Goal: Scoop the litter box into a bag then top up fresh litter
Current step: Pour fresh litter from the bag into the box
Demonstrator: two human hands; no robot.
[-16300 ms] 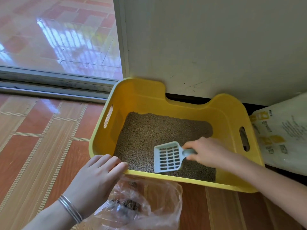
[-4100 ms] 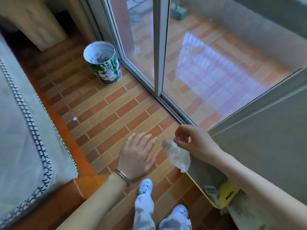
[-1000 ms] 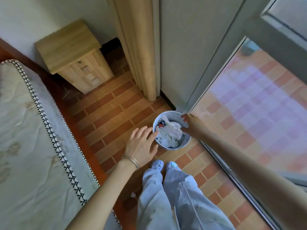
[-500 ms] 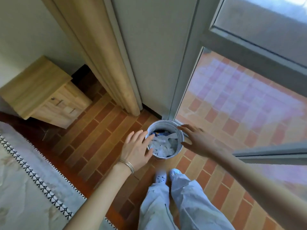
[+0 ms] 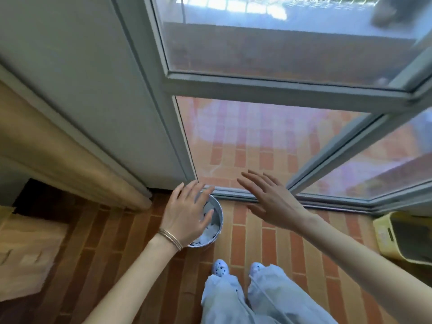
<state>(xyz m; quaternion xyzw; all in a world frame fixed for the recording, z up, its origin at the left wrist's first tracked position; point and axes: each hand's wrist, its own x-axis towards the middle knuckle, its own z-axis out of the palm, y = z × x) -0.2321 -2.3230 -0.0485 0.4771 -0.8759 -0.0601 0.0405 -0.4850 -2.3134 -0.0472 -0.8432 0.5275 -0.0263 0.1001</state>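
Note:
I stand over a small round waste bin (image 5: 216, 226) on the brick floor, with white crumpled rubbish inside it. My left hand (image 5: 187, 213) hovers above the bin with straight spread fingers, covering most of its opening, and holds nothing. My right hand (image 5: 268, 199) is spread open in the air to the right of the bin, also with nothing in it. The yellow litter box (image 5: 385, 237) shows only partly at the right edge, on the floor by the glass door.
A glass sliding door (image 5: 257, 141) with a grey frame stands straight ahead, and a beige curtain (image 5: 70, 160) hangs at the left. A wooden bedside cabinet (image 5: 25, 253) is at the lower left. My feet in light shoes (image 5: 221, 267) stand just behind the bin.
The view has swung up and to the right, so the litter box has come into sight. My right hand has drawn away from the bin's rim and lifted; my left hand now hovers over the bin.

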